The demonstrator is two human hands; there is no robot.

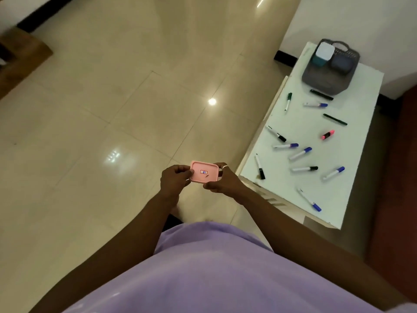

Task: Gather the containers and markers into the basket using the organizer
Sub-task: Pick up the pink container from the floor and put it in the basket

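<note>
I hold a small pink rectangular container [204,172] with a sticker on its lid out over the floor, left of the table. My left hand [174,180] grips its left end and my right hand [222,184] grips its right end and front edge. On the white table [361,154] at the right lie several markers, among them a blue-capped marker [300,153], a black-capped marker [260,166] and a pink highlighter [327,134]. A grey basket [320,81] stands at the table's far end, holding a white-and-teal container [322,54] and a dark blue container [341,63].
Glossy beige floor tiles [112,109] spread to the left and ahead. A brown wooden piece of furniture [20,57] stands at the far left. A white wall with a black skirting [284,57] rises behind the table. My purple shirt [214,267] fills the bottom.
</note>
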